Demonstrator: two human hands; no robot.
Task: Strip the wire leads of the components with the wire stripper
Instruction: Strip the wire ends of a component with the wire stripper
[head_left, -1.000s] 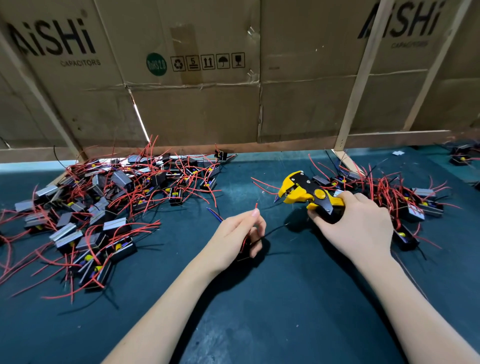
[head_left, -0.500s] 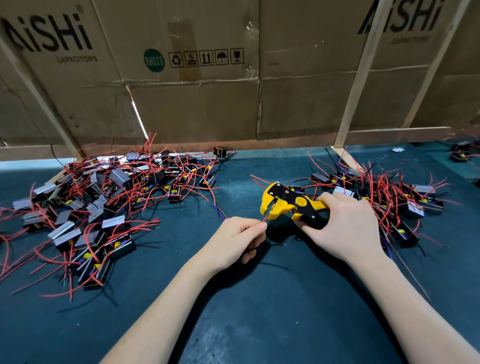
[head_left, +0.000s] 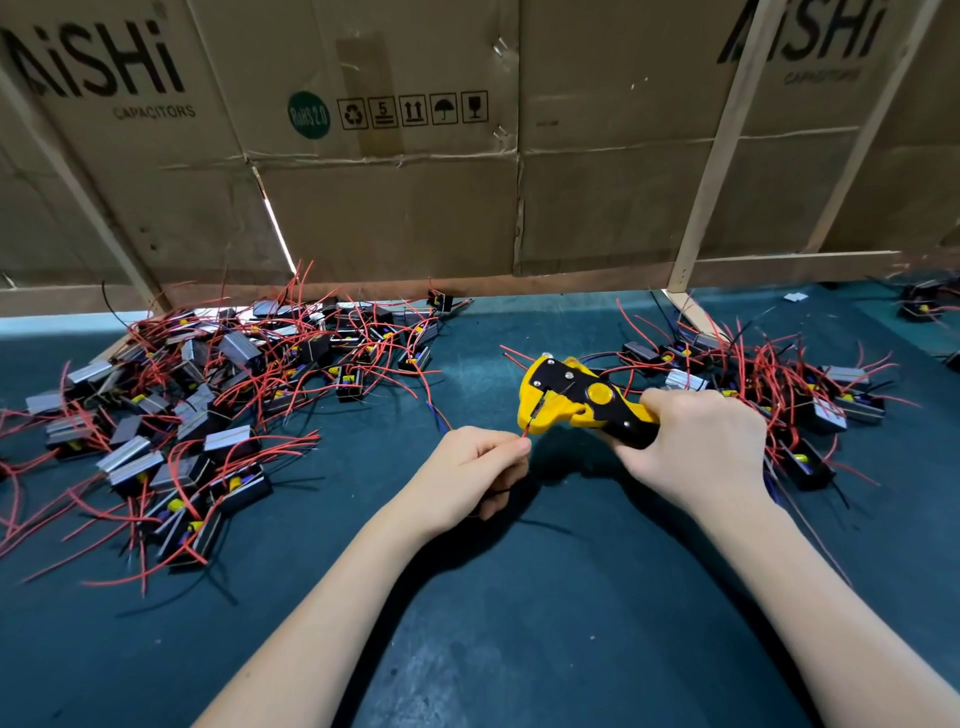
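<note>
We note the left hand (head_left: 470, 470) pinches the red lead (head_left: 525, 432), its tip angled up-right into the wire stripper (head_left: 569, 402), which the right hand (head_left: 698, 447) grips.

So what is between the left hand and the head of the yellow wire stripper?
Only a short piece of red wire lead, running from the left hand up into the wire stripper, as the head view shows.

Worktop (head_left: 519, 649): matt dark teal cloth-like covering, faintly scuffed. Wire stripper (head_left: 576, 400): smooth yellow and black plastic, small metal rivets. Components (head_left: 228, 439): black casings, dull grey metal plates, red-insulated leads. Backing (head_left: 395, 208): creased brown cardboard, bare wood battens
</note>
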